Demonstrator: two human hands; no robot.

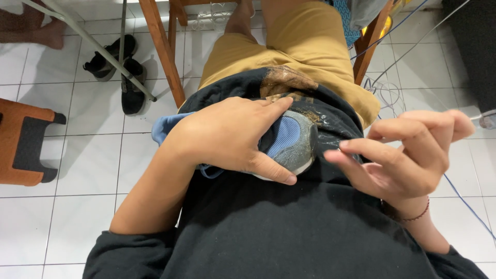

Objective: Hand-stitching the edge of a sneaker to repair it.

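My left hand wraps over a blue mesh shoe with a grey and white sole, pressing it against my black shirt at lap height. The thumb lies along the sole's lower edge. My right hand hovers just right of the shoe's toe, fingers curled and apart, thumb and forefinger near each other with nothing visible between them. A thin cord bracelet circles that wrist. My mustard shorts show beyond the shoe.
White tiled floor lies all around. A pair of black shoes sits at the upper left beside wooden chair legs. An orange and black stool is at the left edge. Cables run along the right.
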